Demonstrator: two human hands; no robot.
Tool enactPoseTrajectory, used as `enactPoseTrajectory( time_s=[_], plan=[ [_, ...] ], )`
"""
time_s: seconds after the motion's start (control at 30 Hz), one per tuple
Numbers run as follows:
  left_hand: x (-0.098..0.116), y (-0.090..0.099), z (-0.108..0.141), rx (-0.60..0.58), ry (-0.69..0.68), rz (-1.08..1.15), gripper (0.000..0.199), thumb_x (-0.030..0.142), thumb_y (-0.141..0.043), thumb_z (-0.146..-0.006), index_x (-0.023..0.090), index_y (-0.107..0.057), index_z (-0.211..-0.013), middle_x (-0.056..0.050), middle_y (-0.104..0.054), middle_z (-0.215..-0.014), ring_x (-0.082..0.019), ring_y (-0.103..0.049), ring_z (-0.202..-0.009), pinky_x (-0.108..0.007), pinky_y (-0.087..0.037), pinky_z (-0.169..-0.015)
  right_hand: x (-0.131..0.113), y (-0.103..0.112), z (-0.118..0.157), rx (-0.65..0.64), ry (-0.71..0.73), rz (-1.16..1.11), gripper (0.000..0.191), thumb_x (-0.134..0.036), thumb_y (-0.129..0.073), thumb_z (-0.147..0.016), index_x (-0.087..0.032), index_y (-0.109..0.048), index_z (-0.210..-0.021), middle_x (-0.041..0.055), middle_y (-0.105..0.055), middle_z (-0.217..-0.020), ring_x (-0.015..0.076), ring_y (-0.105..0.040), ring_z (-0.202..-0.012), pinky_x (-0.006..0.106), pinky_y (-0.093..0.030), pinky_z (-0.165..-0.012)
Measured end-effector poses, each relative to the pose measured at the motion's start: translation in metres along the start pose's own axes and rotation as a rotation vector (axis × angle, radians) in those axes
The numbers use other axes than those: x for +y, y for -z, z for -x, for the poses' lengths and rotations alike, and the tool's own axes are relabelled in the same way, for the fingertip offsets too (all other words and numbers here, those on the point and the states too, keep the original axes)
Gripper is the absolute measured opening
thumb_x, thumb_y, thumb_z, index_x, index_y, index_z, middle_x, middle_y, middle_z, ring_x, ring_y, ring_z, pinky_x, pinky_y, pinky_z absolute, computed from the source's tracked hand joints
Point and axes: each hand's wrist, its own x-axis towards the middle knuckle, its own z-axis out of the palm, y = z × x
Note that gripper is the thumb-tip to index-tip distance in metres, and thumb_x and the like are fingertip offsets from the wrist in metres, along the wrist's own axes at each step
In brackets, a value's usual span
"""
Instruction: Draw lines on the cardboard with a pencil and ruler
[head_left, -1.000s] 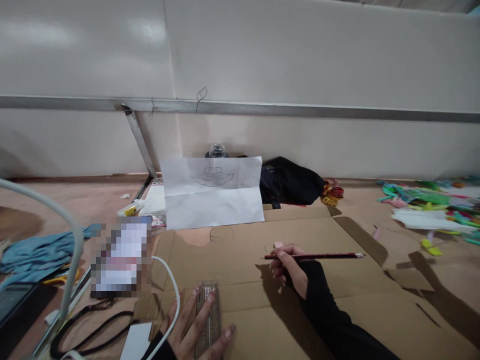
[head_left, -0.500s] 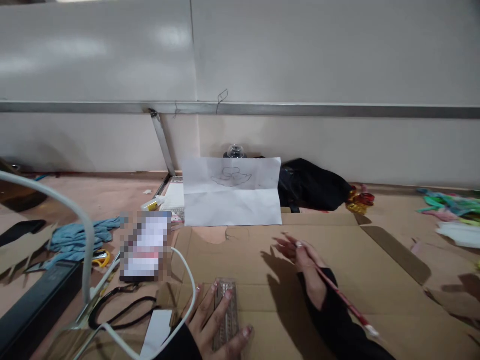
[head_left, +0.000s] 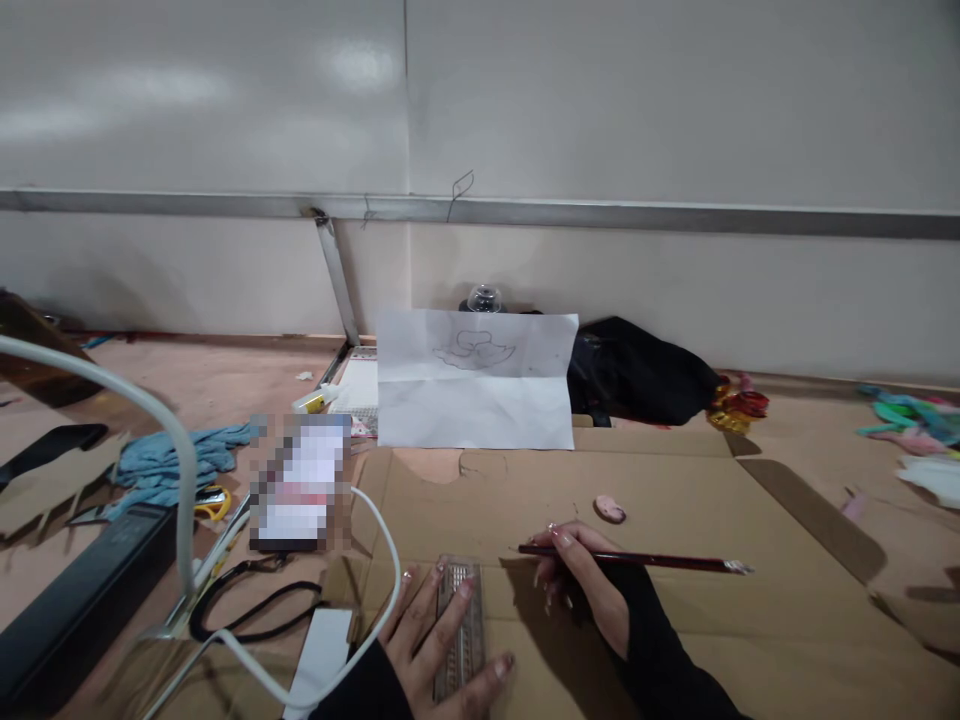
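My left hand (head_left: 442, 650) lies flat with fingers spread over a clear ruler (head_left: 463, 585) with a pattern of small marks or cut-outs. The ruler rests on a flattened cardboard sheet (head_left: 720, 610). In my right hand (head_left: 589, 580) a dark red pencil (head_left: 645, 559) is pinched, its thin tip pointing left above the cardboard. Just beyond that hand sits a small pinkish eraser-like piece (head_left: 609, 509), dark along its edge. White paper (head_left: 480, 415) with a line drawing stands propped at the cardboard's far edge.
A phone (head_left: 300, 490) with a blurred screen lies left of the cardboard. A white cable or tube (head_left: 184, 480) arches in front. Blue gloves (head_left: 176, 465), yellow-handled scissors (head_left: 214, 502) and a long black box (head_left: 82, 610) lie further left. A black bag (head_left: 645, 370) sits behind, near the wall.
My right hand has come nearer and slightly left, turning the pencil from a steep slant to nearly level. The small pinkish piece now shows. My left hand stays on the ruler.
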Motion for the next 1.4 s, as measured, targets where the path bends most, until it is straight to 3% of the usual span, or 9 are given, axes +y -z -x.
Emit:
enactPoseTrajectory(
  time_s=[0.07, 0.17, 0.33, 0.53, 0.7, 0.9, 1.13, 1.4],
  plan=[
    [-0.004, 0.001, 0.002, -0.028, -0.004, -0.013, 0.049, 0.035, -0.059, -0.079, 0.043, -0.039, -0.123, -0.006, -0.042, -0.131, -0.033, -0.043, -0.116, -0.052, -0.034, -0.092, 0.000, 0.002, -0.001, -0.009, 0.001, 0.050, 0.047, -0.062, -0.054, -0.067, -0.016, -0.056, -0.060, -0.0009, -0.055, -0.044, 0.0090, -0.048, -0.032, 0.018, -0.030, -0.029],
    [-0.010, 0.000, 0.005, -0.187, -0.064, -0.050, 0.057, 0.029, -0.061, -0.077, 0.033, -0.037, -0.128, -0.009, -0.038, -0.134, -0.035, -0.037, -0.120, -0.056, -0.029, -0.095, 0.002, 0.002, -0.002, -0.026, 0.000, 0.094, 0.043, -0.060, -0.056, -0.068, -0.017, -0.053, -0.061, -0.0002, -0.058, -0.046, 0.0096, -0.051, -0.035, 0.019, -0.035, -0.033],
    [-0.014, -0.006, 0.007, -0.181, -0.026, -0.093, 0.032, 0.022, -0.040, -0.088, 0.019, -0.051, -0.118, 0.001, -0.026, -0.141, -0.025, -0.029, -0.126, -0.047, -0.010, -0.107, 0.004, -0.008, 0.000, -0.046, 0.042, 0.154, 0.038, -0.053, -0.058, -0.070, -0.015, -0.058, -0.074, 0.0044, -0.064, -0.054, 0.0149, -0.058, -0.046, 0.024, -0.044, -0.042],
    [-0.026, 0.001, 0.005, -0.269, -0.070, -0.133, 0.037, 0.018, -0.044, -0.086, 0.021, -0.045, -0.123, -0.001, -0.034, -0.137, -0.022, -0.029, -0.126, -0.042, -0.012, -0.107, 0.000, -0.019, 0.006, -0.072, 0.089, 0.209, 0.037, -0.052, -0.054, -0.074, -0.016, -0.060, -0.073, 0.0051, -0.065, -0.058, 0.0174, -0.061, -0.053, 0.027, -0.049, -0.050],
    [-0.034, 0.012, 0.000, -0.293, -0.089, -0.139, 0.038, 0.027, -0.041, -0.089, 0.023, -0.041, -0.126, -0.002, -0.039, -0.134, -0.020, -0.030, -0.126, -0.044, -0.003, -0.107, 0.003, -0.020, 0.009, -0.073, 0.118, 0.269, 0.035, -0.049, -0.050, -0.077, -0.017, -0.061, -0.075, 0.0067, -0.066, -0.061, 0.0196, -0.061, -0.056, 0.030, -0.048, -0.053],
    [-0.026, 0.017, -0.002, -0.360, -0.105, -0.191, 0.046, 0.006, -0.035, -0.084, 0.020, -0.039, -0.128, -0.004, -0.037, -0.136, -0.022, -0.032, -0.125, -0.050, -0.001, -0.105, 0.008, -0.021, 0.009, -0.121, 0.195, 0.271, 0.026, -0.039, -0.051, -0.080, -0.017, -0.064, -0.081, 0.0073, -0.068, -0.072, 0.0190, -0.062, -0.065, 0.029, -0.050, -0.060],
    [-0.026, 0.015, -0.003, -0.324, -0.079, -0.180, 0.044, 0.004, -0.027, -0.087, 0.019, -0.044, -0.124, -0.004, -0.043, -0.131, -0.018, -0.038, -0.121, -0.048, 0.000, -0.106, 0.013, -0.019, 0.007, -0.138, 0.214, 0.264, 0.027, -0.037, -0.049, -0.083, -0.016, -0.065, -0.087, 0.0082, -0.068, -0.076, 0.0183, -0.062, -0.065, 0.030, -0.050, -0.061],
    [-0.038, 0.021, -0.006, -0.390, -0.156, -0.128, 0.043, 0.007, -0.042, -0.084, 0.019, -0.041, -0.126, -0.006, -0.039, -0.134, -0.019, -0.034, -0.124, -0.052, -0.001, -0.105, 0.012, -0.019, 0.007, -0.127, 0.221, 0.285, 0.027, -0.037, -0.050, -0.082, -0.016, -0.066, -0.085, 0.0071, -0.068, -0.071, 0.0178, -0.062, -0.062, 0.029, -0.050, -0.060]
  ],
)
